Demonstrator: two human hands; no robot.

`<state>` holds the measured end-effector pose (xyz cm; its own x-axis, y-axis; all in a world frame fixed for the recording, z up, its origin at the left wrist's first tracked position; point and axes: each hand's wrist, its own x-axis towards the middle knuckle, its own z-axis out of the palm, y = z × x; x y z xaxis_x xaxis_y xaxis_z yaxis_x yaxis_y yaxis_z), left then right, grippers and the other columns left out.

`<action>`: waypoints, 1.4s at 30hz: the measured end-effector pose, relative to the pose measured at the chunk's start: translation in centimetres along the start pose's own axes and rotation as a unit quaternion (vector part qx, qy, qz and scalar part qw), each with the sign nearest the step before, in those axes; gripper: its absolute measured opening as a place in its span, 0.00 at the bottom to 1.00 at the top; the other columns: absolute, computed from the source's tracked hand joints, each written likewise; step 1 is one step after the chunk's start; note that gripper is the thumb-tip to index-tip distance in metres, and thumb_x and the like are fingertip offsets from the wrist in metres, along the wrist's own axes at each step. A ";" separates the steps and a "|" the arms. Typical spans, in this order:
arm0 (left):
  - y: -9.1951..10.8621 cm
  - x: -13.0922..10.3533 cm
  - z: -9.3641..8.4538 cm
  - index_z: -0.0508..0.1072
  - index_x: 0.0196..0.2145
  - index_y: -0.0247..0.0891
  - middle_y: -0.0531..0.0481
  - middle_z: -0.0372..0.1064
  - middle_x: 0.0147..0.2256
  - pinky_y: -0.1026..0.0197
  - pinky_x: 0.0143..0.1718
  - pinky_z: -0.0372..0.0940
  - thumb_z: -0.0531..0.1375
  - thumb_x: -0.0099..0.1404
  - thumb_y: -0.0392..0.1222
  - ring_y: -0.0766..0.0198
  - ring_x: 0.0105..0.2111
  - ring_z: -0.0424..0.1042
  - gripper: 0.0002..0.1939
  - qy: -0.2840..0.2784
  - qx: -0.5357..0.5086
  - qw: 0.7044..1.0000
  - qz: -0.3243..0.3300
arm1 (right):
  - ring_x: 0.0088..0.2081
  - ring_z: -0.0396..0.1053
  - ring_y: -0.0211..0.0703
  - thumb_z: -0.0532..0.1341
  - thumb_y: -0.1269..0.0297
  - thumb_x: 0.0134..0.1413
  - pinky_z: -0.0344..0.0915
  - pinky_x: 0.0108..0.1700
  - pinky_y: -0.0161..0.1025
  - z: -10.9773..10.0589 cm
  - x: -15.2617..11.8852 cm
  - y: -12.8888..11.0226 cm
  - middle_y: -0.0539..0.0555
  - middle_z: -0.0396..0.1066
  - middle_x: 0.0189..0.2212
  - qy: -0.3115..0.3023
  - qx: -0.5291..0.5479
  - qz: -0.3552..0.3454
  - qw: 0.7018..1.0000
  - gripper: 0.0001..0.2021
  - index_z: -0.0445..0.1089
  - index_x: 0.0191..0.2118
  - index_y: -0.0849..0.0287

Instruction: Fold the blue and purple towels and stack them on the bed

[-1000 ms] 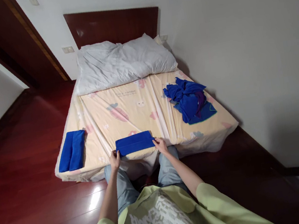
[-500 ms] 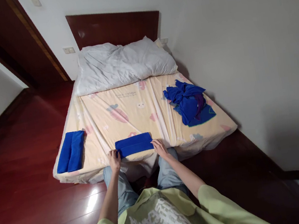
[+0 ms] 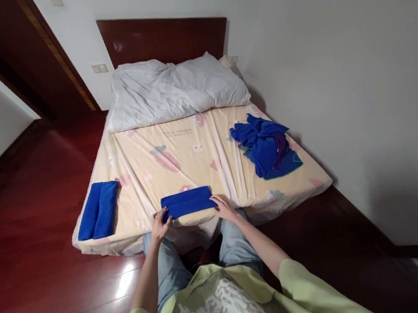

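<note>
A folded blue cloth (image 3: 187,202) lies as a long flat strip near the front edge of the bed, with a fold line running along it. My left hand (image 3: 160,225) grips its left end, thumb at the lower corner and fingers on the short edge. At the opposite end, my right hand (image 3: 223,209) holds the right edge between thumb and fingers. To the left rests a second folded blue cloth (image 3: 98,209), thicker, with a crease down its middle.
A crumpled pile of blue cloths (image 3: 264,145), with some purple and a green-edged piece, sits on the bed's right side. A white quilt (image 3: 179,87) is bunched by the dark wooden headboard (image 3: 163,37). The patterned bed sheet (image 3: 194,164) has long wrinkles. A wall (image 3: 361,102) stands to the right.
My left hand has shifted slightly on the cloth's left end, its thumb and fingers now farther apart. My right hand keeps nearly the same place. The view has tilted a little.
</note>
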<state>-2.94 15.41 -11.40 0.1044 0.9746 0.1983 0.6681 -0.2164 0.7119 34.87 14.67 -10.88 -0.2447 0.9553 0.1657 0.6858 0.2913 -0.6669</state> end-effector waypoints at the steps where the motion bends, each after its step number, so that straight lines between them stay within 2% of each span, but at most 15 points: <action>1: -0.1 0.1 -0.1 0.73 0.51 0.43 0.43 0.71 0.57 0.42 0.62 0.57 0.59 0.63 0.51 0.47 0.57 0.68 0.21 -0.006 -0.002 1.000 0.003 | 0.60 0.67 0.49 0.56 0.74 0.53 0.68 0.62 0.49 0.0 0.1 0.0 0.57 0.65 0.62 -0.003 0.001 0.000 1.000 0.31 0.66 0.64 0.52; 4: -0.4 0.3 -0.4 0.72 0.53 0.43 0.42 0.70 0.59 0.41 0.62 0.57 0.61 0.55 0.45 0.46 0.58 0.68 0.26 -0.024 -0.005 1.000 0.013 | 0.62 0.66 0.49 0.55 0.75 0.55 0.64 0.65 0.51 0.2 0.2 0.1 0.57 0.65 0.62 -0.003 0.006 0.002 1.000 0.30 0.67 0.63 0.52; 8: -0.4 0.6 -0.5 0.72 0.53 0.42 0.42 0.70 0.59 0.42 0.62 0.58 0.58 0.49 0.38 0.46 0.58 0.68 0.30 -0.030 -0.011 0.999 0.004 | 0.65 0.62 0.50 0.54 0.75 0.56 0.60 0.68 0.54 0.3 0.3 0.3 0.56 0.63 0.65 0.008 0.031 0.004 0.999 0.28 0.69 0.62 0.52; 11: -0.6 0.7 -0.5 0.73 0.52 0.42 0.44 0.72 0.57 0.42 0.63 0.57 0.56 0.50 0.37 0.47 0.58 0.68 0.29 -0.018 -0.029 0.999 -0.007 | 0.64 0.63 0.48 0.53 0.76 0.55 0.60 0.68 0.53 0.1 0.8 0.5 0.55 0.65 0.64 0.007 0.058 0.010 0.998 0.28 0.70 0.60 0.52; 15: -0.9 0.9 -0.2 0.74 0.51 0.42 0.44 0.75 0.52 0.43 0.60 0.61 0.55 0.56 0.40 0.48 0.55 0.70 0.25 0.009 -0.049 0.998 -0.034 | 0.61 0.67 0.48 0.54 0.75 0.54 0.62 0.66 0.52 -0.3 1.8 0.6 0.55 0.70 0.59 0.018 0.075 0.018 0.997 0.27 0.71 0.58 0.52; 17: -1.0 1.1 -0.1 0.74 0.52 0.42 0.43 0.76 0.48 0.44 0.56 0.64 0.55 0.59 0.43 0.48 0.52 0.70 0.23 0.017 -0.046 0.997 -0.057 | 0.57 0.71 0.47 0.54 0.74 0.55 0.66 0.63 0.50 -0.4 2.2 0.6 0.55 0.74 0.54 0.028 0.074 0.037 0.996 0.26 0.72 0.58 0.52; 20: -1.0 1.6 0.0 0.74 0.51 0.41 0.42 0.76 0.41 0.46 0.50 0.67 0.56 0.62 0.47 0.48 0.46 0.70 0.21 0.026 -0.038 0.995 -0.087 | 0.42 0.77 0.46 0.55 0.69 0.57 0.73 0.51 0.45 -0.4 2.5 0.6 0.54 0.79 0.41 0.029 0.081 0.087 0.992 0.23 0.71 0.57 0.51; 23: -1.1 2.4 0.2 0.74 0.48 0.41 0.43 0.74 0.35 0.48 0.46 0.68 0.55 0.65 0.53 0.49 0.42 0.70 0.20 0.040 -0.035 0.993 -0.104 | 0.31 0.75 0.46 0.56 0.63 0.60 0.74 0.40 0.42 -0.1 2.8 0.9 0.52 0.77 0.30 0.037 0.095 0.121 0.987 0.19 0.71 0.56 0.51; 25: -1.1 3.1 0.3 0.74 0.46 0.41 0.43 0.73 0.33 0.49 0.45 0.68 0.54 0.66 0.57 0.49 0.41 0.70 0.20 0.047 -0.032 0.992 -0.112 | 0.32 0.76 0.48 0.58 0.59 0.61 0.73 0.39 0.42 0.2 3.3 1.3 0.54 0.77 0.31 0.056 0.093 0.129 0.986 0.17 0.72 0.54 0.51; 30: -1.3 5.0 0.4 0.74 0.45 0.41 0.43 0.74 0.36 0.47 0.48 0.66 0.54 0.67 0.59 0.49 0.42 0.70 0.21 0.068 -0.018 0.989 -0.127 | 0.43 0.76 0.52 0.58 0.51 0.61 0.71 0.46 0.44 1.3 5.1 2.7 0.59 0.77 0.40 0.094 0.076 0.156 0.980 0.19 0.71 0.52 0.56; 35: -1.3 6.9 0.3 0.74 0.47 0.40 0.45 0.73 0.33 0.50 0.46 0.66 0.57 0.66 0.60 0.51 0.40 0.72 0.22 0.092 -0.022 0.982 -0.161 | 0.39 0.75 0.48 0.57 0.48 0.62 0.70 0.44 0.42 2.0 6.8 3.2 0.57 0.77 0.38 0.112 0.108 0.170 0.973 0.20 0.71 0.50 0.56; 42: 0.0 8.4 0.5 0.74 0.45 0.40 0.48 0.72 0.29 0.52 0.44 0.65 0.58 0.66 0.55 0.52 0.38 0.70 0.19 0.110 0.024 0.978 -0.174 | 0.32 0.73 0.44 0.61 0.50 0.57 0.68 0.36 0.38 1.6 8.2 2.1 0.56 0.77 0.33 0.131 0.114 0.226 0.959 0.18 0.74 0.45 0.59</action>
<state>-1.69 23.57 -10.06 -0.2927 0.9516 0.0942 0.6700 0.1338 0.7302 33.22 23.07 -12.06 0.2436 0.9697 -0.0204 0.5066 -0.1452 -0.8499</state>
